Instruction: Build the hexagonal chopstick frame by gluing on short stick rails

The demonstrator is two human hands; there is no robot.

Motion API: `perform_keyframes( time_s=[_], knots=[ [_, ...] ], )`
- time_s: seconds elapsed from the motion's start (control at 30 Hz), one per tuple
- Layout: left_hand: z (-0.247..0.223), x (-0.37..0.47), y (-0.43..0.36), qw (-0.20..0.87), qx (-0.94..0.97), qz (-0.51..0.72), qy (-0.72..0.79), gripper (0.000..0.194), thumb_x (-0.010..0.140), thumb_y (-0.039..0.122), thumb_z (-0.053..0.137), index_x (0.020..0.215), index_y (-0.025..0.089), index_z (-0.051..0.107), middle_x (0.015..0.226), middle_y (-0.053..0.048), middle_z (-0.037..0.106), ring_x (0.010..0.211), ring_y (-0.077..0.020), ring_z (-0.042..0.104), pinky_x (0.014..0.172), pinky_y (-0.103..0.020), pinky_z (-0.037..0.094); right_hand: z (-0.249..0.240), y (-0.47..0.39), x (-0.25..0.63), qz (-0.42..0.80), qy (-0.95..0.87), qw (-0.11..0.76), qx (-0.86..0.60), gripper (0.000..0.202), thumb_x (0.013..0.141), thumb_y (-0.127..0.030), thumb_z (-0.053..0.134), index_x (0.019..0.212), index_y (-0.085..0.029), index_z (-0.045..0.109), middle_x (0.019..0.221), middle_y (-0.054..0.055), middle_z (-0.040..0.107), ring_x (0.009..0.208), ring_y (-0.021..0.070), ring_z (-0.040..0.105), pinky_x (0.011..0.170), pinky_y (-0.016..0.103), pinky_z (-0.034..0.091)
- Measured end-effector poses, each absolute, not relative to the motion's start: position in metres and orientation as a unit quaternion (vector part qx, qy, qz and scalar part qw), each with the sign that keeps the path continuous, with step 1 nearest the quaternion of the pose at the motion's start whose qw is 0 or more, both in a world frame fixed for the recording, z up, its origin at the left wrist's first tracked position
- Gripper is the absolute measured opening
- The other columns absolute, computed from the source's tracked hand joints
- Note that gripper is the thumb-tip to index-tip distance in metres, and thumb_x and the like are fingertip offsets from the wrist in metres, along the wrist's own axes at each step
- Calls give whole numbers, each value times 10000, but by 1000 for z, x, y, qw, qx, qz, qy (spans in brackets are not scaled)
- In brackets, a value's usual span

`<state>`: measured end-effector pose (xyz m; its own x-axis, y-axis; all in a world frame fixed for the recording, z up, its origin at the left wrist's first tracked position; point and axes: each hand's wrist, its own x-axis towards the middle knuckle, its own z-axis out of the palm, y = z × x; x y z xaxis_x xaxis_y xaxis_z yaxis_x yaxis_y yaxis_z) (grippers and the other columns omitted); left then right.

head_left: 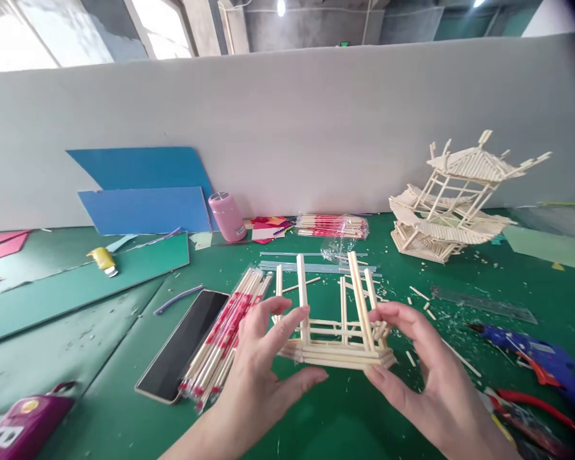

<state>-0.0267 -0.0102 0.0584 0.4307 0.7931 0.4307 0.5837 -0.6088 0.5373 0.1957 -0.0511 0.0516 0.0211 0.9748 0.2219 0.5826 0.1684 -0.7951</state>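
Observation:
A small frame of pale wooden sticks (338, 354), with a layered base, low rails and several upright posts, is between my hands at the centre. My right hand (426, 370) grips its right end, thumb at the lower base edge and fingers by the right posts. My left hand (268, 358) is at the left side with fingers and thumb spread apart, fingertips close to the left front post; whether they touch it I cannot tell. Wrapped bundles of sticks (227, 332) lie just left of my left hand, beside a black phone (184, 345).
A stick pagoda model (450, 217) stands at the back right. A blue glue gun (531, 354) and red-handled pliers (536, 409) lie at right. A pink can (227, 217), yellow cutter (103, 260), blue boards (148, 207) and a purple device (26, 421) are leftward.

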Motion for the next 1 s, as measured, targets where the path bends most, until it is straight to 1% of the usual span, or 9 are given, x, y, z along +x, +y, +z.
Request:
perform_keyframes(
  time_s=[0.1, 0.27, 0.33, 0.4, 0.5, 0.6, 0.77, 0.9, 1.0],
  knots=[
    [54, -25, -8, 223, 829, 357, 368, 537, 776, 320, 636, 1266, 289, 418, 1128, -93, 491, 1035, -247, 473, 734, -337, 492, 51, -52, 194, 237, -659, 391, -596, 491, 789, -399, 574, 1212, -280, 355, 1187, 54, 539, 1121, 226, 511, 859, 310, 489],
    [50, -19, -6, 245, 824, 401, 315, 488, 786, 355, 617, 1235, 255, 451, 934, -52, 609, 906, -214, 524, 806, -384, 427, 58, -56, 194, 171, -677, 400, -594, 540, 781, -386, 586, 1255, -249, 367, 1266, 81, 454, 1168, 252, 446, 892, 349, 452],
    [49, -17, -6, 275, 815, 406, 309, 491, 792, 370, 606, 1240, 254, 444, 890, -38, 614, 854, -196, 537, 800, -376, 420, 65, -56, 193, 103, -695, 427, -569, 445, 801, -315, 571, 1214, -229, 430, 1218, 89, 447, 1140, 235, 445, 870, 326, 447],
    [48, -17, -7, 293, 806, 414, 305, 491, 794, 381, 600, 1241, 256, 442, 870, -31, 612, 822, -184, 543, 798, -371, 415, 73, -53, 192, 36, -726, 429, -537, 330, 806, -214, 561, 1132, -212, 514, 1073, 84, 470, 1016, 200, 487, 770, 289, 464],
    [46, -16, -7, 302, 799, 424, 301, 469, 797, 368, 605, 1226, 259, 450, 845, -21, 611, 785, -170, 544, 798, -371, 413, 86, -47, 189, -10, -778, 392, -492, 254, 777, -101, 573, 1018, -178, 591, 848, 52, 475, 798, 160, 486, 626, 266, 445],
    [43, -16, -9, 298, 796, 431, 304, 470, 800, 360, 606, 1228, 263, 437, 851, -27, 618, 766, -169, 545, 777, -371, 426, 97, -40, 182, -20, -815, 354, -459, 230, 757, -83, 597, 970, -167, 621, 735, 27, 498, 686, 144, 458, 584, 278, 407],
    [41, -16, -11, 304, 791, 435, 304, 492, 815, 369, 582, 1258, 273, 391, 916, -54, 631, 753, -165, 545, 732, -356, 458, 109, -29, 161, -38, -832, 292, -471, 156, 823, -135, 516, 781, -192, 655, 640, 18, 504, 634, 152, 412, 558, 293, 326],
    [44, -17, -12, 316, 794, 429, 293, 508, 816, 359, 584, 1276, 273, 386, 993, -80, 625, 785, -176, 549, 707, -346, 475, 110, -24, 151, -43, -858, 216, -464, 220, 822, -125, 494, 626, -184, 573, 599, 6, 464, 616, 151, 382, 555, 295, 292],
    [44, -18, -11, 325, 794, 428, 286, 522, 813, 328, 596, 1282, 276, 376, 1023, -80, 619, 826, -184, 550, 685, -320, 480, 109, -22, 149, -47, -865, 185, -463, 241, 821, -126, 488, 587, -181, 512, 605, 1, 451, 613, 151, 369, 552, 298, 274]
  ],
)
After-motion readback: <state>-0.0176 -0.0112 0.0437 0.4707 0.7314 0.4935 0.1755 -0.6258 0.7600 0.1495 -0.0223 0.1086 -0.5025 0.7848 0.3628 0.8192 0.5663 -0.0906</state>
